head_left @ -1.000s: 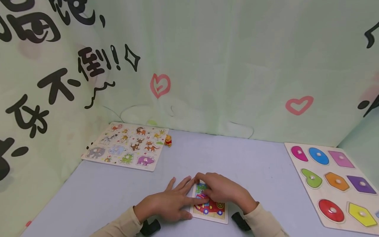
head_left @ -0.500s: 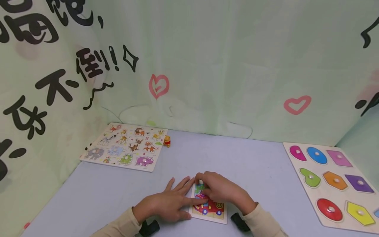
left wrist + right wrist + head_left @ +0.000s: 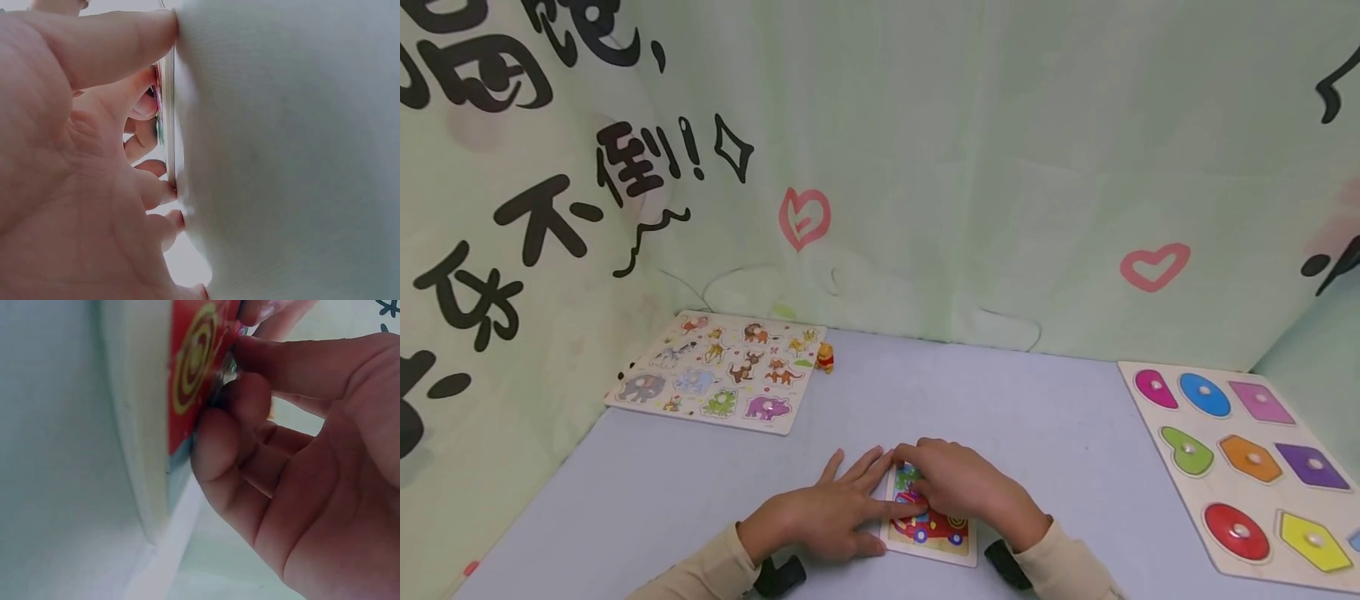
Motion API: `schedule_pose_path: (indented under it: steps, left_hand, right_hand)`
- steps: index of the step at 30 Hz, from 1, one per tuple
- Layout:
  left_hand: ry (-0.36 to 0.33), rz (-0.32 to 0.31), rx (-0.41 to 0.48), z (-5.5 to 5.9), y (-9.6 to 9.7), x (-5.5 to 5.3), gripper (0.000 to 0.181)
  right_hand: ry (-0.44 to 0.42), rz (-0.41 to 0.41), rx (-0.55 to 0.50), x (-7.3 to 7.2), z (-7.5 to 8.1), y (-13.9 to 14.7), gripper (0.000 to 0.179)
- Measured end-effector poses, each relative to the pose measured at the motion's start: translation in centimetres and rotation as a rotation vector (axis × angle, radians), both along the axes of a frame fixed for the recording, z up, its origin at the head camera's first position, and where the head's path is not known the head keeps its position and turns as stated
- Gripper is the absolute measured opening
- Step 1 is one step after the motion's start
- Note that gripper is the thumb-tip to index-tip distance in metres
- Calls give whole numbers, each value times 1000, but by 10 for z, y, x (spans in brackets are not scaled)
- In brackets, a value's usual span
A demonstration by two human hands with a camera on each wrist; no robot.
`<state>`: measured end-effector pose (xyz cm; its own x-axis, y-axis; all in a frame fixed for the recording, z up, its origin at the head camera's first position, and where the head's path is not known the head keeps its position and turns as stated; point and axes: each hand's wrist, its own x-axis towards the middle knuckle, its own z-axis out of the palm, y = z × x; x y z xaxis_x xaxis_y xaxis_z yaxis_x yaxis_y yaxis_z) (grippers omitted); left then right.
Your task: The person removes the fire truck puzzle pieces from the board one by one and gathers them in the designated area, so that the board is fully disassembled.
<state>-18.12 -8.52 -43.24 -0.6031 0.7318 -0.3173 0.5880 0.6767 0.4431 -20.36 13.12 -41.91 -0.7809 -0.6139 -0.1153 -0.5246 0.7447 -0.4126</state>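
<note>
An animal board lies beyond the fingers of the left hand, which spread apart on the table, one crossing a car puzzle. Over the puzzle, the right hand's fingers curl, pinching at it. Well right of them lies a shape board.

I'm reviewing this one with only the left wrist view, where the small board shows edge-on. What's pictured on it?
Observer: The head view shows a red vehicle on the small board.

Reviewer: Which part of it is the right hand over?

Observer: In the head view, the right hand hides the board's far right corner.

Reviewer: Anything lying off to the person's right?

Observer: Yes, a larger shape-puzzle board, pale with pieces in various colours.
</note>
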Motion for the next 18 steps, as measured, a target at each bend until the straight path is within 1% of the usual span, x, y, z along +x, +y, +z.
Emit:
schedule_pose_path:
  steps: [6,10,18]
  left_hand:
    - [-16,1,-5,1,1,0,60]
    - [-12,-3,-2,1,1,0,60]
    - [5,0,-7,2,1,1,59]
  right_hand:
    - [-56,37,-80,-8,-6,4,29]
    - [-64,59,-92,-11,-6,6,27]
    - [-70,41,-125,-10,-5,7,29]
